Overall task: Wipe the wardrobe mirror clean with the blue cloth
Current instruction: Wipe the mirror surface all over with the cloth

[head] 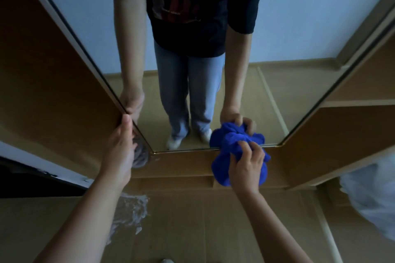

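Note:
The wardrobe mirror (245, 83) fills the middle of the head view and reflects a person's torso, legs and both arms. My right hand (245, 166) grips a bunched blue cloth (224, 164) and holds it against the mirror's bottom edge, low on the right. My left hand (120, 147) holds the mirror door's left edge near its bottom corner, thumb on the wooden side, fingers wrapped round the frame.
Brown wooden wardrobe panels (49, 74) flank the mirror, with open shelves (359, 102) on the right. The floor (192, 220) is covered with cardboard that carries a white smear (132, 207). A pale bundle (372, 194) lies at the right.

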{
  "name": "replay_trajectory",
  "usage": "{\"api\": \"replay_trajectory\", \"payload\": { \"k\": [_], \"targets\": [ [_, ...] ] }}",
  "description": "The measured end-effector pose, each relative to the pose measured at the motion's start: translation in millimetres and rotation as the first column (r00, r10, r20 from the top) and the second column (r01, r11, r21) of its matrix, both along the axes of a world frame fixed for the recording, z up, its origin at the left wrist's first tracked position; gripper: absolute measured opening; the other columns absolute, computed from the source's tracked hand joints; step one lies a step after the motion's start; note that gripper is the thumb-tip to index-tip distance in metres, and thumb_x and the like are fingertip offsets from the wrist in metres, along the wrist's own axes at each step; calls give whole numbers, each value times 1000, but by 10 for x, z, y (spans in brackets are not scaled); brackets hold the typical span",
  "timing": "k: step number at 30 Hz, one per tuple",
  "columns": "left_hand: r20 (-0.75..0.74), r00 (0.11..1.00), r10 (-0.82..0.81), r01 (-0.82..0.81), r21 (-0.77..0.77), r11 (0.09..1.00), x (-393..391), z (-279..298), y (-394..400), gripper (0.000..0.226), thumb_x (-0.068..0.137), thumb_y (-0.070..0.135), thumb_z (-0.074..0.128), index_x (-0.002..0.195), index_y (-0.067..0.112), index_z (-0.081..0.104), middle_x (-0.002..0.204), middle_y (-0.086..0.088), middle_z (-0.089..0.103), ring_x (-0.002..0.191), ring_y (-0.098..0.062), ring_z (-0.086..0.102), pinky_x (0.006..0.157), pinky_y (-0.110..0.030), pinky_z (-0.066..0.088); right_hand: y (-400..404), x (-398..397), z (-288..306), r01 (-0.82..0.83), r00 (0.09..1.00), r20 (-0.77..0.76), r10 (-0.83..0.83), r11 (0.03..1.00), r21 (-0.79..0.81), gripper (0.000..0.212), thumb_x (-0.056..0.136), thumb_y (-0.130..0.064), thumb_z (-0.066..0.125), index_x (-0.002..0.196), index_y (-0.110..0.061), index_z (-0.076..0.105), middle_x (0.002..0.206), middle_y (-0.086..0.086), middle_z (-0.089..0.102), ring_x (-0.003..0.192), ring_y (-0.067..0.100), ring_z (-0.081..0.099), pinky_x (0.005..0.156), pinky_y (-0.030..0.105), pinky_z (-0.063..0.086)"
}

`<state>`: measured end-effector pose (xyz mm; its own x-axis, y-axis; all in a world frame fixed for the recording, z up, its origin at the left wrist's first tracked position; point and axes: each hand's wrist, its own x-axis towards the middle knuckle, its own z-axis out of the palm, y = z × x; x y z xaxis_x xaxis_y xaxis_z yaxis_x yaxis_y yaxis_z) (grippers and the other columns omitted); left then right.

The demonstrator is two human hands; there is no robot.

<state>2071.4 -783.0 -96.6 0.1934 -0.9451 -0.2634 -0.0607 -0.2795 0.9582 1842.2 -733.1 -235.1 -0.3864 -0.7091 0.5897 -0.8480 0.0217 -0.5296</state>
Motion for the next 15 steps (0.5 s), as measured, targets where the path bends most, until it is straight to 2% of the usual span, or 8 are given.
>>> {"api": "replay_trajectory", "payload": {
  "k": [2, 5, 6, 8, 12, 15],
  "targets": [
    [-46, 999, 14, -14, -6, 1000, -24, 2, -4, 86, 69, 66, 36, 142, 21, 32, 148, -7, 38, 124, -17, 44, 102, -35, 35, 93, -367, -23, 36, 999, -9, -35, 996, 86, 39, 76, -7, 58, 111, -12, 42, 112, 18, 43, 98, 37, 43, 80, 57, 48],
    [-78, 996, 43, -44, -7, 999, -58, -5, -19, 73, 82, 62, 32, 143, 23, 31, 148, -7, 38, 127, -18, 42, 106, -37, 34, 188, -683, 35, 23, 999, -33, -16, 974, 227, 64, 64, 10, 76, 113, -12, 41, 106, 31, 54, 95, 43, 50, 79, 59, 47],
    [-88, 995, 56, -56, -1, 998, -60, -1, -21, 70, 84, 61, 31, 143, 23, 32, 147, -6, 38, 129, -19, 42, 107, -38, 33, 203, -728, 71, 16, 999, -47, -4, 969, 246, 65, 63, 11, 77, 113, -12, 41, 105, 32, 55, 94, 45, 53, 79, 59, 47],
    [-79, 997, 26, -26, 1, 1000, -34, 10, -22, 80, 76, 65, 34, 143, 22, 30, 149, -7, 36, 133, -20, 39, 110, -40, 31, 203, -759, 130, 6, 999, -44, 5, 969, 247, 64, 65, 11, 75, 113, -14, 41, 106, 32, 55, 92, 50, 55, 79, 59, 47],
    [-29, 997, -68, 69, 27, 997, 25, 126, 4, 94, 67, 68, 35, 146, 18, 25, 152, -8, 31, 136, -22, 35, 111, -42, 28, 231, -749, 306, 35, 987, 147, -64, 980, 194, 57, 76, 10, 64, 116, -20, 36, 117, 28, 48, 104, 45, 49, 85, 58, 46],
    [11, 996, -87, 87, -12, 996, 39, 248, 17, 93, 69, 68, 34, 144, 15, 29, 148, -10, 36, 133, -25, 39, 111, -42, 28, 203, -807, 555, 32, 982, 183, -52, 993, 115, 53, 82, 8, 59, 118, -22, 34, 122, 27, 44, 109, 42, 46, 87, 56, 46]
  ]
}}
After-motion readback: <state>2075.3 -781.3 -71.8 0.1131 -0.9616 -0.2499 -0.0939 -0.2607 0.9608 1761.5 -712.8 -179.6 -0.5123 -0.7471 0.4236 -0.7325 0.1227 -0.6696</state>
